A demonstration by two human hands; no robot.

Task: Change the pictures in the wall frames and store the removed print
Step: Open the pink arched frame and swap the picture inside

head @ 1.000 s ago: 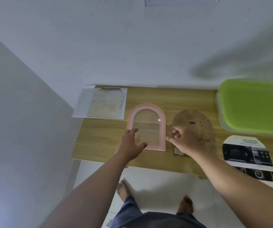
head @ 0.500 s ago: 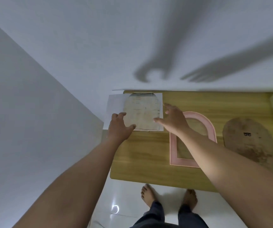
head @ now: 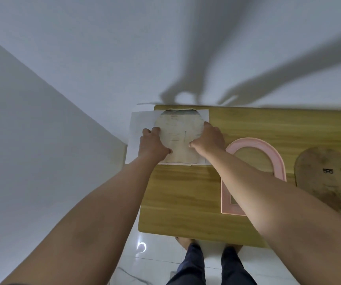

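Both hands are down on the print [head: 179, 138], and it is being held from either side! The arched, yellowed print is laid flat on a white sheet [head: 139, 124] at the 11 o'clock corner of the wooden table [head: 186, 192], its rounded top turned to 12 o'clock, hard against the wall [head: 104, 58]. Its 9 o'clock edge is gripped by the left hand [head: 153, 146], knuckles bent and fingers curled down at the paper's edge, thumb stretched across the face towards 3 o'clock. The 3 o'clock edge is taken by the right hand [head: 209, 139], fingers hooked over the upper part of that edge, thumb pressed on the face and pointed back towards 9 o'clock. The two thumbs are set near each other, apart, over the lower half of the print. Whether any fingertips are tucked beneath the paper cannot quite be made out from this angle. At 4 o'clock of the print the pink arched frame [head: 279, 163] is laid flat, bare wood seen through its opening, its lower part crossed by the right forearm. At 3 o'clock of the frame, just beside it, a brown backing board [head: 328, 182] is seen lying flat with a small dark hanger on it. Two hand shadows are thrown on the wall at 12 o'clock, and bare feet [head: 183, 241] are glimpsed on the pale floor [head: 157, 270] at 6 o'clock.
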